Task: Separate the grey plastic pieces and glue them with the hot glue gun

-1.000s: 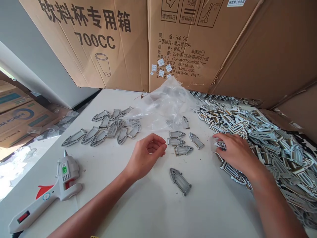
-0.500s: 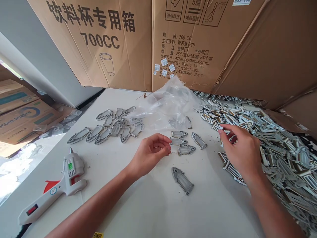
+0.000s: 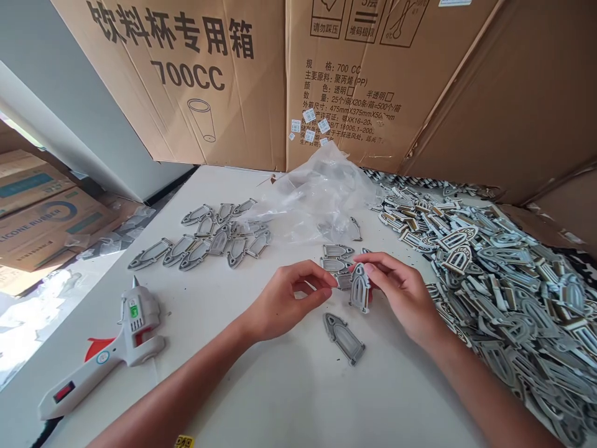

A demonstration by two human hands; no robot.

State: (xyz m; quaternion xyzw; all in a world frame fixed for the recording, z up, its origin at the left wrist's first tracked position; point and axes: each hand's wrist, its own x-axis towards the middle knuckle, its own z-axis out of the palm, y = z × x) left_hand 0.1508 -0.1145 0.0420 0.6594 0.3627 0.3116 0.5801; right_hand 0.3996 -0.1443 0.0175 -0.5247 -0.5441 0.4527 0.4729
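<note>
My right hand (image 3: 405, 295) pinches a small grey arched window-shaped piece (image 3: 359, 289) by its pointed top, holding it upright above the table. Just left of it is my left hand (image 3: 291, 298), with fingers loosely curved, thumb a little apart and nothing visible in its grasp. Below the two hands, one larger grey arched frame (image 3: 345, 339) lies flat. Behind the fingertips lie a few more arched frames (image 3: 338, 251), partly covered by the hand and the held piece.
A heap of similar pieces (image 3: 527, 298) covers the right side. More frames (image 3: 191, 252) lie in a group at the left, near a glue gun (image 3: 135, 317). A crumpled clear plastic bag (image 3: 317, 193) sits before a large cardboard box (image 3: 261, 118).
My right hand has moved left from the heap, bringing an arched piece to the middle. My left hand has shifted slightly right and down.
</note>
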